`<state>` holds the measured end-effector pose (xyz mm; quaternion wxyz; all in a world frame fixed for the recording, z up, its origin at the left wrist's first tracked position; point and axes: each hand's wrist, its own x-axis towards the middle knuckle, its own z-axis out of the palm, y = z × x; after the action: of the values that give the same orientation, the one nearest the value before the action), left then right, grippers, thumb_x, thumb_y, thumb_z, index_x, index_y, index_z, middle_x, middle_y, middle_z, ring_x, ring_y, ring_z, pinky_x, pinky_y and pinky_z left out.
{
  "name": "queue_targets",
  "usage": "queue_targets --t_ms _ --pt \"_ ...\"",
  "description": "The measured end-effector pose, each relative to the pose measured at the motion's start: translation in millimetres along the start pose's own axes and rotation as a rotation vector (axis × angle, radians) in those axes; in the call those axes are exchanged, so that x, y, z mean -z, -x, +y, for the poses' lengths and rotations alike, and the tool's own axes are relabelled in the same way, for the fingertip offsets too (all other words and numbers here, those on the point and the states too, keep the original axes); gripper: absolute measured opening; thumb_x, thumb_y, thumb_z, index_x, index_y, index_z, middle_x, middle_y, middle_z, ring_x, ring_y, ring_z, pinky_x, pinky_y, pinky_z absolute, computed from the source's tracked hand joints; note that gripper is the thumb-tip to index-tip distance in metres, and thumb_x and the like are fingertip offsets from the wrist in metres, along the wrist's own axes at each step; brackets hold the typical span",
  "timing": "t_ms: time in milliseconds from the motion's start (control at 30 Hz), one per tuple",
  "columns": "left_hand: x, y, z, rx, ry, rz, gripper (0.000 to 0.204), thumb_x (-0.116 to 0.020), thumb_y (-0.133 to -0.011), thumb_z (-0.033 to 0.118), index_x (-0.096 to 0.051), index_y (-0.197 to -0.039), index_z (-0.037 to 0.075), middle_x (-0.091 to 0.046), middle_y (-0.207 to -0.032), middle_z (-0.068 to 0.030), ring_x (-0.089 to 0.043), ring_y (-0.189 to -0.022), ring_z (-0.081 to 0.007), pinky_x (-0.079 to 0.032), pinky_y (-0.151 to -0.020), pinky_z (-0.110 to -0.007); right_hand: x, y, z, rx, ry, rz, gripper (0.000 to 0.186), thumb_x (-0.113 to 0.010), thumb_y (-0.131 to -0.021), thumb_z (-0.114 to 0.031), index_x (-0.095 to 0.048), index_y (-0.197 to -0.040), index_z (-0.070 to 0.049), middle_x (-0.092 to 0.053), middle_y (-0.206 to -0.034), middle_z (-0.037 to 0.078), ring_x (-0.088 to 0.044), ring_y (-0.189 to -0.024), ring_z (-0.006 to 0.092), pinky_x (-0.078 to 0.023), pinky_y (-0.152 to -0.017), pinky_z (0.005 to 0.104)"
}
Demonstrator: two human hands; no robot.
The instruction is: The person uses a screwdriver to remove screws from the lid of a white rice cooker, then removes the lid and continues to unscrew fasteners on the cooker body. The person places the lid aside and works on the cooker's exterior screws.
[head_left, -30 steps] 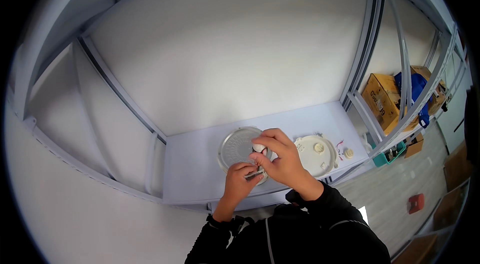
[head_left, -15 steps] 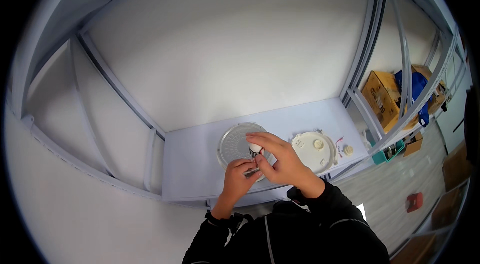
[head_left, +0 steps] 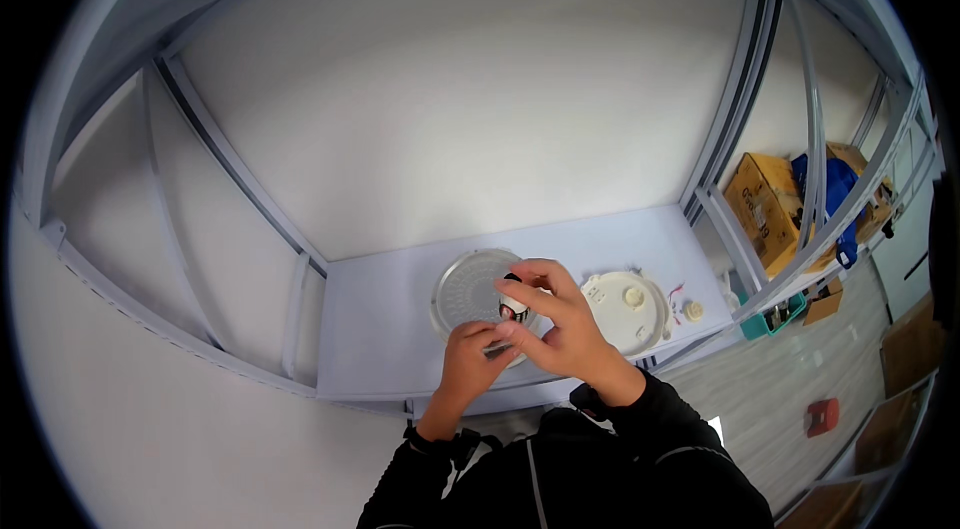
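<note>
1. Pinching a black-and-white part (head_left: pixel 513 307) in the right hand (head_left: pixel 572 331) over the round dish (head_left: pixel 466 293), toward the front edge of the worktop (head_left: pixel 372 339)!
2. Holding the left hand (head_left: pixel 468 365) curled alongside; cannot tell if pinching anything.

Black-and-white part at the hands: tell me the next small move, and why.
Perhaps a slight turn of the part with the right hand while the left hand steadies it: the right hand curls around the part, the left sits close on its near side, and the part is over the disc.
</note>
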<state>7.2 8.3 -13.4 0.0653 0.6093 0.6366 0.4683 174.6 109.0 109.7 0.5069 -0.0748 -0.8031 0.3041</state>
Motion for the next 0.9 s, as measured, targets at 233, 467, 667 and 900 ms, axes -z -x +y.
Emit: queue_targets --t_ms 233,467,667,900 --pt "3.3 -2.5 4.1 0.011 0.023 -0.014 0.029 -0.093 -0.074 0.015 -0.081 -0.097 0.004 -0.077 -0.098 -0.0087 -0.072 -0.093 -0.0312 -0.057 -0.084 -0.042 5.8 1.3 -1.8 -0.138 -0.133 -0.047 0.047 -0.084 -0.085 -0.005 -0.073 -0.131 -0.002 -0.068 -0.125 0.014 -0.069 -0.11 0.029 -0.056 -0.09 0.0362" --pt "5.1 -1.7 4.4 0.051 0.06 -0.034 0.03 -0.094 -0.074 0.02 -0.081 -0.096 0.004 -0.076 -0.098 -0.009 -0.071 -0.094 -0.0327 -0.056 -0.087 -0.044 7.2 1.3 0.3 -0.074 0.017 -0.076 0.044 -0.079 -0.089 -0.002 -0.073 -0.132 -0.001 -0.068 -0.128 0.016 -0.073 -0.111 0.0317 -0.058 -0.091 0.0358" --pt "3.9 -0.2 3.5 0.04 0.074 -0.009 0.027 -0.092 -0.076 0.018 -0.081 -0.096 0.004 -0.076 -0.098 -0.0098 -0.071 -0.095 -0.0327 -0.056 -0.087 -0.044 -3.3 -3.4 -1.1 -0.119 -0.173 0.015 0.045 -0.091 -0.083 -0.013 -0.078 -0.126 -0.006 -0.065 -0.115 0.012 -0.069 -0.101 0.0245 -0.056 -0.085 0.0336" --pt "3.1 -1.7 3.1 0.057 0.075 -0.02 0.021 -0.09 -0.08 0.015 -0.081 -0.097 0.005 -0.077 -0.101 -0.0107 -0.071 -0.095 -0.0338 -0.055 -0.087 -0.044 -1.6 -3.0 -3.1 -0.119 -0.024 -0.095 0.049 -0.082 -0.087 -0.006 -0.071 -0.135 -0.003 -0.069 -0.119 0.016 -0.07 -0.101 0.0295 -0.057 -0.085 0.0368"
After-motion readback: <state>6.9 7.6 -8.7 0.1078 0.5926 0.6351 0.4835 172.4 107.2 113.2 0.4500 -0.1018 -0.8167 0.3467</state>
